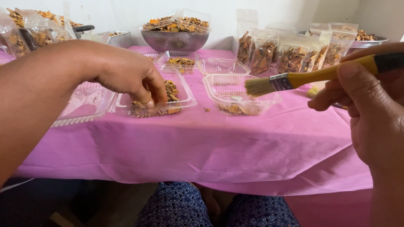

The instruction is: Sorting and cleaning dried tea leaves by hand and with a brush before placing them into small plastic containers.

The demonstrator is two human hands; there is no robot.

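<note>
— Where is the left hand (126, 77)?
— Forearm stretched in from the left, wrist bent down, fingertips (148, 102) pinched together and pointing low.
— And the right hand (370, 105)?
— Raised at the right edge, back toward the camera, thumb (357, 82) pressed forward, fingers curled in a closed grip.

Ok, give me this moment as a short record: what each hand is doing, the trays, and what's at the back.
left hand: left hand reaching into an open clear tray, fingers on the dried pieces
right hand: right hand gripping a yellow-handled brush, bristles over a second clear tray
second tray: a few pieces at its near side
surface: pink tablecloth
back of table: metal colander of dried pieces, row of filled clear bags
</note>
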